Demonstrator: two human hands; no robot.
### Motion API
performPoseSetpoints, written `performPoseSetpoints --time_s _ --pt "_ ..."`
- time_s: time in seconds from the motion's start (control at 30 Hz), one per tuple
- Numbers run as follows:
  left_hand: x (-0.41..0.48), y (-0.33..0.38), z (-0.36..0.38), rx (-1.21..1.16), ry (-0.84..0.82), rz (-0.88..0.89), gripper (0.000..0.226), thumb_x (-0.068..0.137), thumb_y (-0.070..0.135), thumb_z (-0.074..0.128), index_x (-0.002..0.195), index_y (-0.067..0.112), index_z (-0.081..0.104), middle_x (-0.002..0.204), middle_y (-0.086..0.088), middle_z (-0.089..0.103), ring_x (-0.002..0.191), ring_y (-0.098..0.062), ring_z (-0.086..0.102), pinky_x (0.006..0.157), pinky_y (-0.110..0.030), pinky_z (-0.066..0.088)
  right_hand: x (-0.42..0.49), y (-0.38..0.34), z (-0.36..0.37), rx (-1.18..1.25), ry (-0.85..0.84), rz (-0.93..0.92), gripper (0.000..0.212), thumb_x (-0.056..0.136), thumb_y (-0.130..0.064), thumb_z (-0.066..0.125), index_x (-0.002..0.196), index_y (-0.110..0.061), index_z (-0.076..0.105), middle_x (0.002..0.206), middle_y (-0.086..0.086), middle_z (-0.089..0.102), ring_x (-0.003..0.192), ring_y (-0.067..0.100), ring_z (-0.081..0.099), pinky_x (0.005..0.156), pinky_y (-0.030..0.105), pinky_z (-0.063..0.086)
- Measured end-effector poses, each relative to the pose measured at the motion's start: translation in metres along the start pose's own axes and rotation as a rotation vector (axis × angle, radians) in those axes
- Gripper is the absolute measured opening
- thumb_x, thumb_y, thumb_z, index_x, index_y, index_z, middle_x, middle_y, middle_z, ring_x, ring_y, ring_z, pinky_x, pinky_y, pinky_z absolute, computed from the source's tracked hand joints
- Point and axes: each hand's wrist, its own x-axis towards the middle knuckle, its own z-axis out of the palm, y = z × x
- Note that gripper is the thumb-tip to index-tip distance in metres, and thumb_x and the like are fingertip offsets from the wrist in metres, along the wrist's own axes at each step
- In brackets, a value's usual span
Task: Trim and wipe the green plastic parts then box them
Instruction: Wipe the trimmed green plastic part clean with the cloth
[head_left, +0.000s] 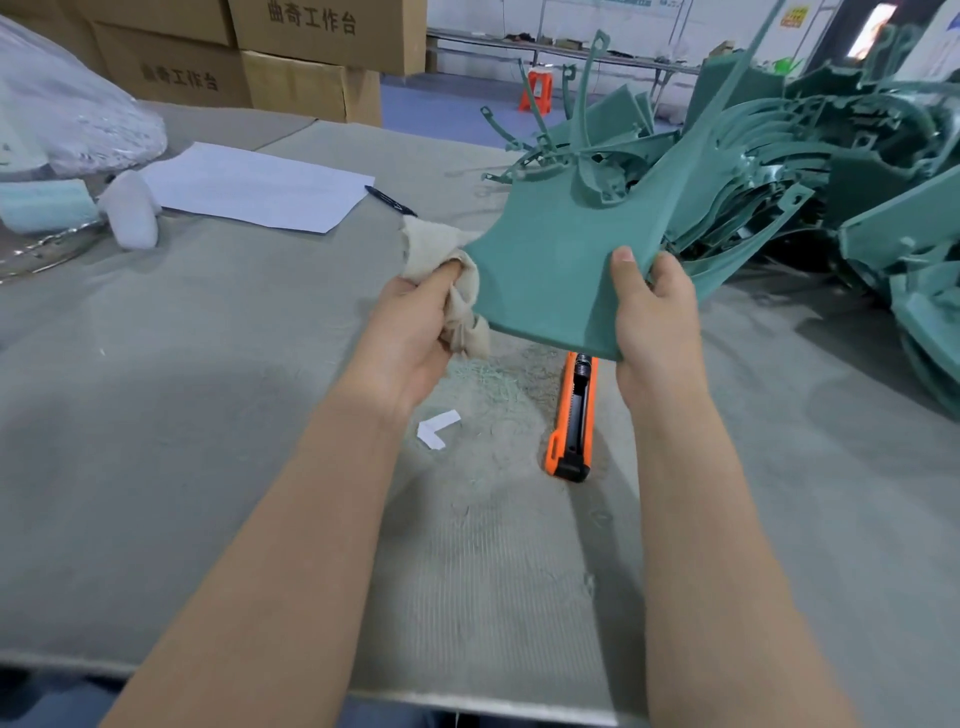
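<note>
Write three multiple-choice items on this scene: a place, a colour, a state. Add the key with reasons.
1. Where is the utility knife? A) on the table, below the green part that the right hand holds; B) in a drawer; C) on the floor.
2. Its casing colour? A) blue; B) orange; C) yellow.
3. The left hand is: A) open, idle; B) gripping a cloth; C) gripping a brush.
Key: 1A, it lies on the table between the forearms; 2B, orange casing shows; 3B, fingers curl round the beige cloth.

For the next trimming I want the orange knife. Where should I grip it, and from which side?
Probably the near half of the orange knife, pinched from above across its long sides: it lies flat, pointing away, far end under the green part.
</note>
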Motion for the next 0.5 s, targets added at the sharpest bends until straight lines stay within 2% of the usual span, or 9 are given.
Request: performPoseSetpoints --time_s 0.1,0.2,0.23,0.33,0.4,0.5 --pt "-0.001 -0.001 0.000 0.057 -0.107 0.005 0.019 0.096 0.006 0.051 0.083 0.016 0.059 0.053 0.009 0.055 0.047 -0.002 0.047 0.044 -0.015 0.036 0.004 0.000 -0.012 0.040 -0.043 0.083 0.031 0.101 -0.017 0.048 0.113 0.012 0.049 0.123 0.028 0.058 0.104 0.036 0.062 0.095 0.059 0.046" --pt "0.002 -0.003 -0.003 0.145 -0.003 -0.061 0.017 0.097 0.023 0.055 0.081 0.016 0.057 0.078 -0.005 0.053 0.065 -0.017 0.048 0.046 -0.017 0.037 0.001 -0.001 -0.009 0.026 -0.071 0.077 0.036 0.100 -0.018 0.049 0.113 0.016 0.046 0.124 0.033 0.054 0.100 0.042 0.061 0.095 0.062 0.044" --pt "0.003 -0.004 -0.004 0.142 0.034 -0.086 0.022 0.097 0.030 0.054 0.079 0.017 0.054 0.079 -0.007 0.049 0.063 -0.019 0.045 0.043 -0.015 0.034 0.000 -0.001 -0.007 0.028 -0.076 0.061 0.033 0.100 -0.017 0.049 0.110 0.015 0.047 0.122 0.034 0.055 0.096 0.042 0.061 0.095 0.061 0.045" --pt "0.005 -0.003 -0.005 0.008 0.051 -0.150 0.036 0.099 0.043 0.045 0.072 0.020 0.044 0.062 -0.003 0.043 0.047 -0.016 0.038 0.035 -0.012 0.022 -0.003 -0.002 0.000 0.032 -0.072 0.002 0.023 0.100 -0.017 0.050 0.100 0.005 0.055 0.112 0.031 0.062 0.086 0.025 0.057 0.092 0.056 0.048" --pt "0.006 0.000 -0.004 -0.143 0.002 -0.164 0.035 0.101 0.042 0.041 0.073 0.022 0.049 0.062 0.003 0.055 0.047 -0.009 0.052 0.037 -0.011 0.035 -0.003 0.000 0.002 0.053 0.002 -0.011 0.021 0.100 -0.018 0.049 0.096 0.002 0.055 0.106 0.029 0.062 0.086 0.023 0.054 0.092 0.056 0.047" --pt "0.005 0.002 -0.002 -0.210 -0.056 -0.169 0.017 0.100 0.022 0.049 0.092 0.019 0.064 0.085 0.002 0.069 0.070 -0.011 0.067 0.064 -0.024 0.056 0.003 0.006 -0.001 0.197 0.155 0.046 0.013 0.101 -0.019 0.048 0.091 -0.013 0.054 0.099 0.008 0.066 0.088 0.016 0.062 0.094 0.044 0.053"
